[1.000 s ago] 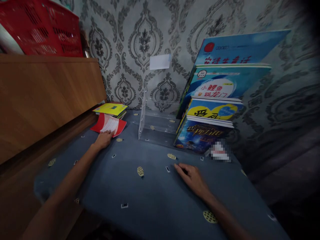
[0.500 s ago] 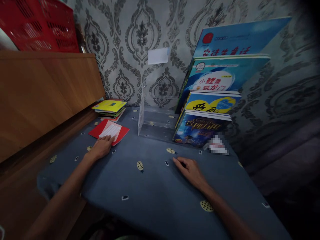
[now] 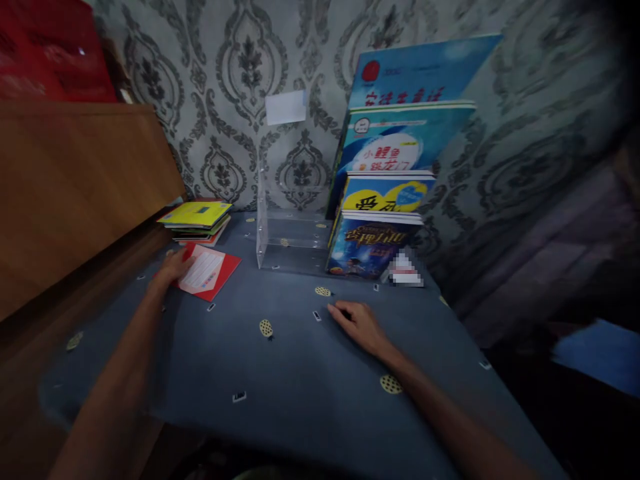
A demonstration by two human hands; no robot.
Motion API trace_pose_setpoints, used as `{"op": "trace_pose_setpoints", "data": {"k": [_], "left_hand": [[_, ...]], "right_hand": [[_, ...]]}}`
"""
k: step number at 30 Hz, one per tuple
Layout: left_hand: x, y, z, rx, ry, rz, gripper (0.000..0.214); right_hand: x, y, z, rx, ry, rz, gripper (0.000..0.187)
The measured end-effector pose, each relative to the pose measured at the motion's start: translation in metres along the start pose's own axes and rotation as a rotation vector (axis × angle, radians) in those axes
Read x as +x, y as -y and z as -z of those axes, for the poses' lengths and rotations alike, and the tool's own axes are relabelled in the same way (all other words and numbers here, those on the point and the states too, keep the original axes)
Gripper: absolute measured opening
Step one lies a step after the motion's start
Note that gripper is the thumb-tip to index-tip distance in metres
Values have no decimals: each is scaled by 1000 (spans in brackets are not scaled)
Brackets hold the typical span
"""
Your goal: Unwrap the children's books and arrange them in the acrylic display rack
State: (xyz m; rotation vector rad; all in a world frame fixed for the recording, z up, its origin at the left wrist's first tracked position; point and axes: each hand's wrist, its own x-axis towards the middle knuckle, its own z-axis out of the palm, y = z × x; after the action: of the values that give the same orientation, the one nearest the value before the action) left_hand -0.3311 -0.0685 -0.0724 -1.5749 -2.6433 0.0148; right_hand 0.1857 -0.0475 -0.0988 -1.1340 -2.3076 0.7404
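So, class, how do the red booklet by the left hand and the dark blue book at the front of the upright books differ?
The red booklet lies down; the dark blue book stands up.
The left hand touches the red booklet; no hand touches the dark blue book.
Both carry printed writing.

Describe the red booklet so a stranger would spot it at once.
Start at the wooden cabinet on the left, then the blue-grey table beside it. In front of the stack of books there, the red booklet lies with the left hand at its left edge. Its pale printed panel on red sets it apart from the yellow book topping the stack.
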Motion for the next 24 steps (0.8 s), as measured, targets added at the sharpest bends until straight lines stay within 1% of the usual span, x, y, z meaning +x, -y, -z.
{"op": "trace_pose_setpoints", "data": {"k": [3,6,11,17,20,24], "left_hand": [[-9,-9,-10,-32,0,109,67],[-15,-11,-13,-83,-4,147,66],[-24,-13,-13,-84,-2,122,68],[-47,-22,-11,-92,-17,41,68],[-59,-30,-5,-86,-6,45,69],[-77,-45,5,-53,57,36,73]], "right_hand": [[0,-2,0,20,4,2,47],[0,-2,0,50,-7,25,46],[0,-3,0,55,-11,35,44],[0,-3,1,42,-1,35,44],[-1,-4,1,45,-3,39,44],[-2,-6,0,47,-3,46,43]]}}
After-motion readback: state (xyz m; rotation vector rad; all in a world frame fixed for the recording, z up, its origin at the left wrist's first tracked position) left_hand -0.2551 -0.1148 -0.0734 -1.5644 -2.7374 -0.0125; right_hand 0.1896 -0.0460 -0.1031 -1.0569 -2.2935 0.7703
